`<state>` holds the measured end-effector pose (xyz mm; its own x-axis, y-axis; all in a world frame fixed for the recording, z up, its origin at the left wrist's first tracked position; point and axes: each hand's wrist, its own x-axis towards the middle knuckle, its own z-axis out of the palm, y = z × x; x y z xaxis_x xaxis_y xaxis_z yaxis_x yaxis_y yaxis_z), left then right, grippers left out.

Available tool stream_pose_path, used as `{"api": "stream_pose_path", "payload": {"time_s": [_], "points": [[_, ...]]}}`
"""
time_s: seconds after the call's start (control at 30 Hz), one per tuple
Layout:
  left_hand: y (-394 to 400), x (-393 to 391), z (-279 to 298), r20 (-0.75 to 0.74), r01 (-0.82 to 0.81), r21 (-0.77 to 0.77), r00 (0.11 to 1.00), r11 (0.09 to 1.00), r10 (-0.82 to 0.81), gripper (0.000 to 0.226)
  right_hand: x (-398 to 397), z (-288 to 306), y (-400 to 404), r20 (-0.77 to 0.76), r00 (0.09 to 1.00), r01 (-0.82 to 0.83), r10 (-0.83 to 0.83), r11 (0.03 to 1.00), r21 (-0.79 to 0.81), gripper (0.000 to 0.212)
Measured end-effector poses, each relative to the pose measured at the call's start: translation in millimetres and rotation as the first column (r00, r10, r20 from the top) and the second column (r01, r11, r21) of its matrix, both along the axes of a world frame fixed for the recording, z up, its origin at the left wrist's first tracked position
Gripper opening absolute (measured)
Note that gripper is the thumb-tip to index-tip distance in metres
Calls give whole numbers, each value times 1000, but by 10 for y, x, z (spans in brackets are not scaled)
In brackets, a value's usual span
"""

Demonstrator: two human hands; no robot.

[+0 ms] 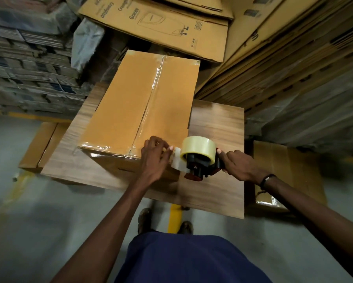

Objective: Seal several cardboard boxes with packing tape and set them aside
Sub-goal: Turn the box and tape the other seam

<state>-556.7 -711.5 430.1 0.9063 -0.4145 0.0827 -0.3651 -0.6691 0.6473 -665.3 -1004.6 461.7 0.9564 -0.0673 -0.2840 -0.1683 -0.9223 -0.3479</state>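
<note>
Cardboard box point(139, 111) center frame on wooden table point(216, 139), seam taped. Left hand point(154, 158) at 6 o'clock edge, fingers pinching tape end point(176, 158). Right hand point(237, 163) clamped on tape dispenser point(198, 158). Probably stiff, light; grab by side walls.

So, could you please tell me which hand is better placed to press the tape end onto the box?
The left hand: it pinches the tape end at the box's near edge. The right hand grips the dispenser.
</note>
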Motion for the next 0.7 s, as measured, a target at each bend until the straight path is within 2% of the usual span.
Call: {"api": "stream_pose_path", "payload": {"time_s": [0.07,0.1,0.17,0.3,0.4,0.53,0.7], "points": [[-108,-30,166,-147,45,29,988,999,-40,85,17,3,4,1,1000,6,-6,1000,1,88],[-162,-18,236,-228,58,50,973,997,-45,89,18,16,14,-3,1000,11,-11,1000,5,88],[-232,52,279,-321,55,81,947,995,-26,81,28,23,30,-17,1000,26,-26,1000,13,86],[-306,149,279,-325,94,62,943,994,-69,83,74,32,69,-45,999,19,-21,999,-40,76],[-349,155,279,-356,109,15,929,994,-96,87,140,74,127,-75,996,54,-54,998,9,59],[-428,183,206,-399,109,4,912,994,-99,107,172,-8,142,-112,990,89,-88,996,5,66],[-470,191,126,-484,121,-43,866,992,-127,96,146,-155,90,-91,990,100,-104,994,-44,73]]}}
